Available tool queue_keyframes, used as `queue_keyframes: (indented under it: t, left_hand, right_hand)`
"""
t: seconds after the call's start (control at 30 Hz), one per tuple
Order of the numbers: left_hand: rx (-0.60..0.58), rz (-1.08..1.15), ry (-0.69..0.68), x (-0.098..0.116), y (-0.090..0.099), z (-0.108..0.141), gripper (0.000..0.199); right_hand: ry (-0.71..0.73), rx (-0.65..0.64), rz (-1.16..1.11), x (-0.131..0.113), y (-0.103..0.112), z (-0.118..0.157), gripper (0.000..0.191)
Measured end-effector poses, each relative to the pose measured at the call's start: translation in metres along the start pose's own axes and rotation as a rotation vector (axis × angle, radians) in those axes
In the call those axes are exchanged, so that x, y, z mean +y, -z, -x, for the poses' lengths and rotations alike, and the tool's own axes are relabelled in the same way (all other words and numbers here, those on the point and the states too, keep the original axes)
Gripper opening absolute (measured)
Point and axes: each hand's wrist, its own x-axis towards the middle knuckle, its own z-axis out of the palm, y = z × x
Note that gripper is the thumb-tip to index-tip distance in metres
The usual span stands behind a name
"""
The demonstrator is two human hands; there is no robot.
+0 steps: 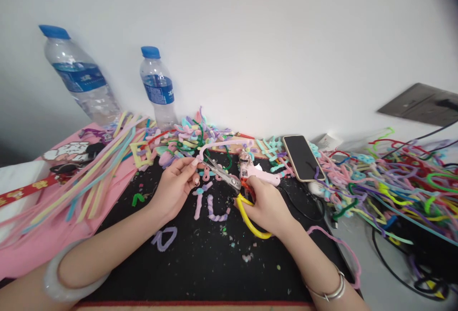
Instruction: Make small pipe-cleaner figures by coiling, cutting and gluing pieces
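Observation:
Between its fingertips my left hand (177,182) pinches a pale pink pipe cleaner (225,145), which curves up and off to the right. My right hand (266,203) grips scissors (255,227) with yellow and orange handles. Their blades (223,176) are parted and point at the pinched end of the pipe cleaner; whether they touch it I cannot tell. Just beyond the right hand lies a pink glue gun (263,175), partly hidden. Below the blades, a pink twisted piece (198,203) and a purple-pink bent piece (214,211) rest on the black mat (171,273).
Two water bottles (157,87) stand by the wall. A phone (304,158) lies at the back right, near a large tangle of pipe cleaners (397,177) and black cables. Straight pipe cleaners (96,172) spread over pink paper at left. Small scraps dot the mat, beside a purple loop (166,238).

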Motion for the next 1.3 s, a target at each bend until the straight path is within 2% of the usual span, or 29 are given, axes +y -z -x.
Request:
queue_keyframes:
  t: [0.3,1.3]
  left_hand:
    - [-0.103,-0.123,0.0,-0.003,-0.001,0.006,0.012]
    - [-0.125,-0.2,-0.011,-0.007,0.002,0.006,0.013]
  right_hand:
    - [-0.015,-0.006,-0.044,-0.006,-0.002,0.001,0.031]
    - [-0.052,-0.059,-0.034,-0.013,-0.006,0.001,0.033]
